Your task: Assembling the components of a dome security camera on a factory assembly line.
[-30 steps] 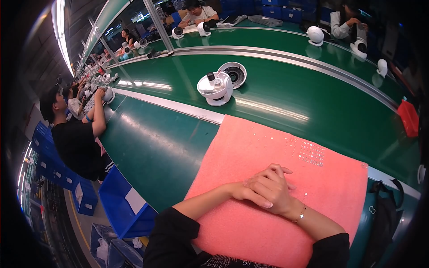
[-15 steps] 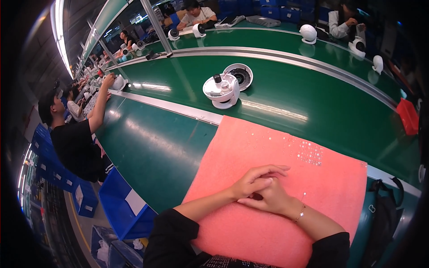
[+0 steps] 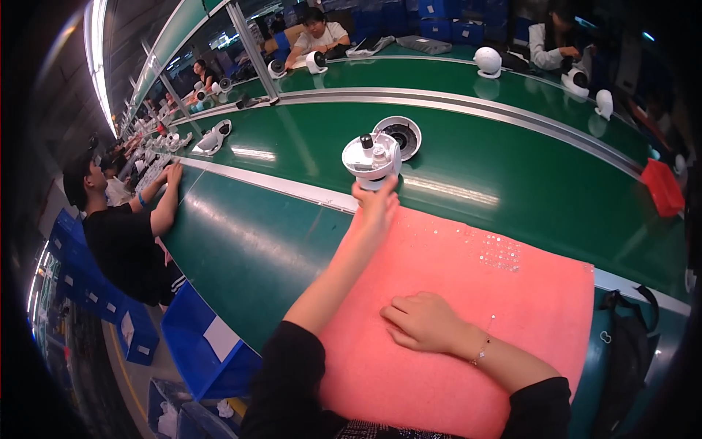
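White fan body (image 3: 371,159) stands upright on the green conveyor belt (image 3: 497,164), just past the far edge of the pink foam mat (image 3: 468,293), and the left hand (image 3: 376,205) reaches out to it with the arm stretched long. Its fingers touch the base from below and the near side; whether they have closed round it I cannot tell. The right hand (image 3: 424,322) lies flat and relaxed on the mat, holding nothing. Just behind the fan body, touching or nearly so, a round white grille ring (image 3: 398,137) lies on the belt. In my judgement the risk is a tip-over: a grip this low on a tall piece, taken at full reach, could topple it or knock the ring along the belt. Small shiny screws (image 3: 497,252) scattered near the mat's far right corner could scatter if the piece is dragged across them.
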A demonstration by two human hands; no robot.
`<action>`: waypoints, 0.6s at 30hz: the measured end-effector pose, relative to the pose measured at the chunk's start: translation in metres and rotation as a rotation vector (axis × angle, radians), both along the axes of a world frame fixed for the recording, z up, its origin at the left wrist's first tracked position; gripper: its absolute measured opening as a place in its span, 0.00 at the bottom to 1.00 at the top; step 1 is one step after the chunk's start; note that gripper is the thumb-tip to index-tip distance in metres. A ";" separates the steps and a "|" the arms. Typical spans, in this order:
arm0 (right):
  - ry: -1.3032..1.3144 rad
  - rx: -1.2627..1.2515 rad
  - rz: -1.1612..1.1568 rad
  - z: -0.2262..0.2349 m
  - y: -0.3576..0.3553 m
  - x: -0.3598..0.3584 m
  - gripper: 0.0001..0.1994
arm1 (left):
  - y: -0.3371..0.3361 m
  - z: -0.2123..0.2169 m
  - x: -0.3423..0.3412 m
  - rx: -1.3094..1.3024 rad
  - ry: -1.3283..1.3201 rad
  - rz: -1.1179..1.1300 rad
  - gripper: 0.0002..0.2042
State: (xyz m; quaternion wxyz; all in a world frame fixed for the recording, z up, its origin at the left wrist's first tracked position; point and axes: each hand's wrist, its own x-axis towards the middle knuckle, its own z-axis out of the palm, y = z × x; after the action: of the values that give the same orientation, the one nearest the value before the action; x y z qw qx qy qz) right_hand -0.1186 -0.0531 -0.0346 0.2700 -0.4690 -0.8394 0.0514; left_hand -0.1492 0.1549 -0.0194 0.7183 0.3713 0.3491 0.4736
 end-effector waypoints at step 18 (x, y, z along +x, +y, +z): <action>0.096 0.206 -0.603 0.052 -0.008 0.090 0.29 | 0.033 0.026 -0.017 0.101 0.013 -0.073 0.26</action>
State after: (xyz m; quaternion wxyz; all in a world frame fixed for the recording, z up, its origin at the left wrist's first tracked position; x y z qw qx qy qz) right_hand -0.0282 -0.0614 0.0178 0.3585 -0.6637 -0.6497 -0.0942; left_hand -0.1663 0.1874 0.0062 0.7134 0.4225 0.3155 0.4616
